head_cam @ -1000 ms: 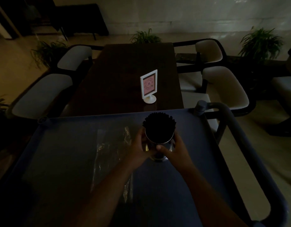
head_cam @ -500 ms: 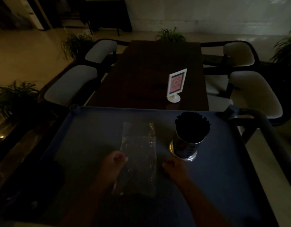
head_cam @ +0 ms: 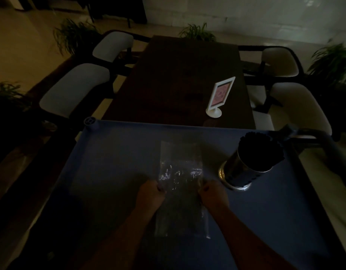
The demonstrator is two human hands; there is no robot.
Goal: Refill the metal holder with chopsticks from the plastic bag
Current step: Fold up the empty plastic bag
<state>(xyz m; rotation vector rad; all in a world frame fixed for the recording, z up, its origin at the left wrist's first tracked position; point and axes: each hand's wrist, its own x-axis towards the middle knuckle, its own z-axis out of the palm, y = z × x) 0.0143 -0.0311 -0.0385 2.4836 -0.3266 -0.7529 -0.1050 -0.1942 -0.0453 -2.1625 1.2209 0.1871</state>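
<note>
Nothing legible anywhere. Pink printed card in white sign stand (head_cam: 220, 97), at one o'clock on dark tabletop (head_cam: 180, 78), too dim and small to read.

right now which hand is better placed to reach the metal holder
Right. The right hand grips the plastic bag's edge just beside the metal holder; the left hand is on the bag's far side.

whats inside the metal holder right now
The metal holder is packed with dark chopsticks, their ends bunched above the rim. Their lower lengths and the holder's bottom are hidden by its wall.
</note>
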